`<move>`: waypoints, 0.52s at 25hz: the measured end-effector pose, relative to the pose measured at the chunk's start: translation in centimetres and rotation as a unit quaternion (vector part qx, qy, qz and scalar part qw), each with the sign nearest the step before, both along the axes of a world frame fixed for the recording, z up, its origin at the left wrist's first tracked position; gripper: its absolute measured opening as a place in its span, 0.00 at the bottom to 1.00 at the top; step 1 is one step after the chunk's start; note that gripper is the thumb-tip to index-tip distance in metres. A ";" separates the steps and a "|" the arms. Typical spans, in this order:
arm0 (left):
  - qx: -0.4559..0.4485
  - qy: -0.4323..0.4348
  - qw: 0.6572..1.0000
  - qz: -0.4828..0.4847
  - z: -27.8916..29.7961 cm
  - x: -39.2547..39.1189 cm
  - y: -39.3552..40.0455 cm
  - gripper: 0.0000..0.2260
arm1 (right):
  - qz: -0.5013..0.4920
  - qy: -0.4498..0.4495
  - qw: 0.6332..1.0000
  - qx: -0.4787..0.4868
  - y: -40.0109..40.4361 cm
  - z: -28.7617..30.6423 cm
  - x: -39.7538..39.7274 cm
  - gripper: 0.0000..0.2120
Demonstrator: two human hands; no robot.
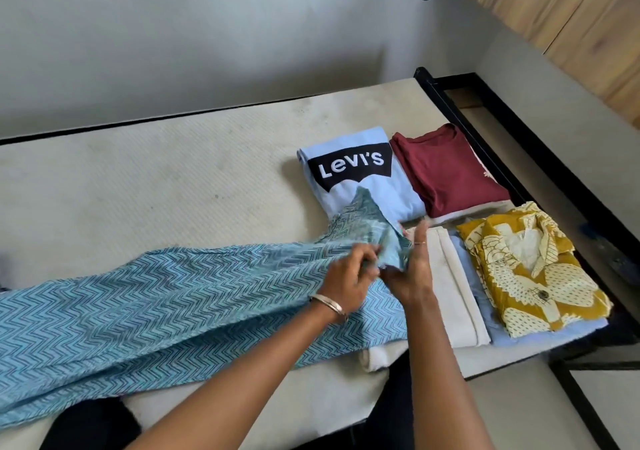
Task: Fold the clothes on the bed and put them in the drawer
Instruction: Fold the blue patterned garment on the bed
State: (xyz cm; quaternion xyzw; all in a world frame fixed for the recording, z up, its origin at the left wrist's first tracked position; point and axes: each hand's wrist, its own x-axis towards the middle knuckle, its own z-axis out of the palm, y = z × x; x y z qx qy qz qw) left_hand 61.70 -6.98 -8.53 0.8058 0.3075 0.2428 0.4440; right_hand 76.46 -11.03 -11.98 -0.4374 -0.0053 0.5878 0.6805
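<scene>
A long blue zigzag-patterned garment (156, 297) lies spread across the bare mattress (138, 179), running from the left edge to the middle. My left hand (346, 279) pinches its raised upper end. My right hand (408, 269) grips the same bunched fabric from the right. Folded pieces lie to the right: a light blue printed T-shirt (349, 172), a maroon T-shirt (446, 169), a cream garment (453, 286), and a yellow patterned shirt (533, 269) on a pale blue piece (554, 333).
The black bed frame (485, 130) runs along the right side with a gap beyond it. Wooden cabinet fronts (571, 16) stand at the upper right. A grey wall (207, 33) backs the bed. No drawer is clearly in view.
</scene>
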 end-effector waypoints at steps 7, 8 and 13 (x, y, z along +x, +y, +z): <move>0.109 0.302 0.941 -0.103 -6.0 -6.4 -4.2 0.22 | -0.011 -0.317 0.880 -0.355 -7.3 -5.1 1.4 0.11; 0.137 0.381 0.910 -0.082 -6.7 -8.0 -4.2 0.22 | -0.012 -0.322 0.882 -0.344 -7.5 -5.1 1.5 0.11; 0.229 0.507 0.831 -0.012 -9.0 -15.0 -2.4 0.22 | -0.051 -0.338 0.889 -0.306 -6.9 -3.5 2.7 0.14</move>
